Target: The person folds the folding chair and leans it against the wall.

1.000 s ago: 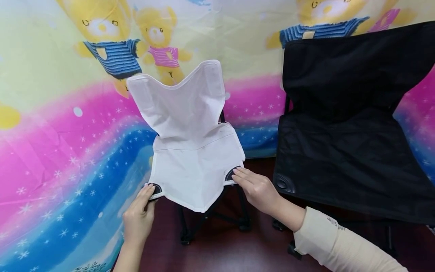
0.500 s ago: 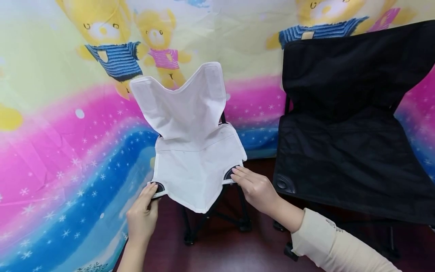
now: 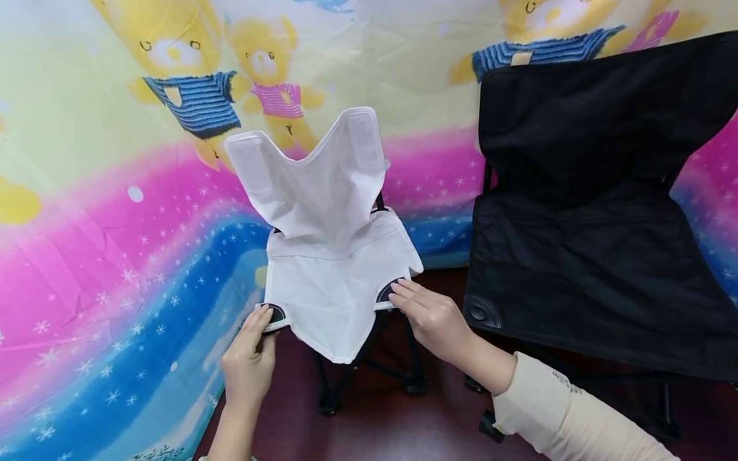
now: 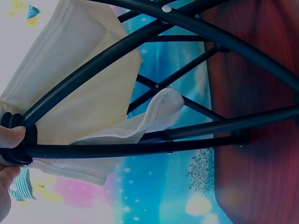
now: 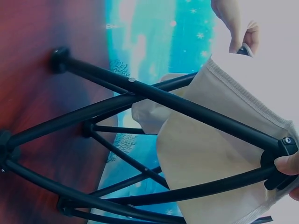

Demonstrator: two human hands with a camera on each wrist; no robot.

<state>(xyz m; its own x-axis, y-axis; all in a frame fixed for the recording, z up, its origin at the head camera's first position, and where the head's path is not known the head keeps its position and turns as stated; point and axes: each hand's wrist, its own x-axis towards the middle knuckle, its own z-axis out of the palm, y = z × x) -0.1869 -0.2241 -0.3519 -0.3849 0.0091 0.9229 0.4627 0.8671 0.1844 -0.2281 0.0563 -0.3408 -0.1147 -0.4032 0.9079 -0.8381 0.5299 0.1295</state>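
A small white folding chair (image 3: 323,262) stands upright, its seat cloth sagging to a point at the front between two black corner patches. My left hand (image 3: 248,365) grips the front left corner, fingers over the patch; in the left wrist view its thumb (image 4: 13,136) presses the black plastic joint (image 4: 29,140) beneath. At the front right corner my right hand (image 3: 435,320) does the same, fingertips on the patch and thumb (image 5: 287,163) against the joint (image 5: 273,170) in the right wrist view. Crossed black legs (image 5: 201,112) show under the cloth.
A larger black folding chair (image 3: 582,256) stands close on the right, near my right forearm. Behind both hangs a colourful bear-print cloth (image 3: 144,256), which also runs along the left. The chairs stand on a dark red glossy wooden surface (image 3: 392,429).
My left hand has moved right with its corner of the white chair, so the two front corners are closer together. The front of the seat cloth folds more sharply. My right hand has barely shifted.
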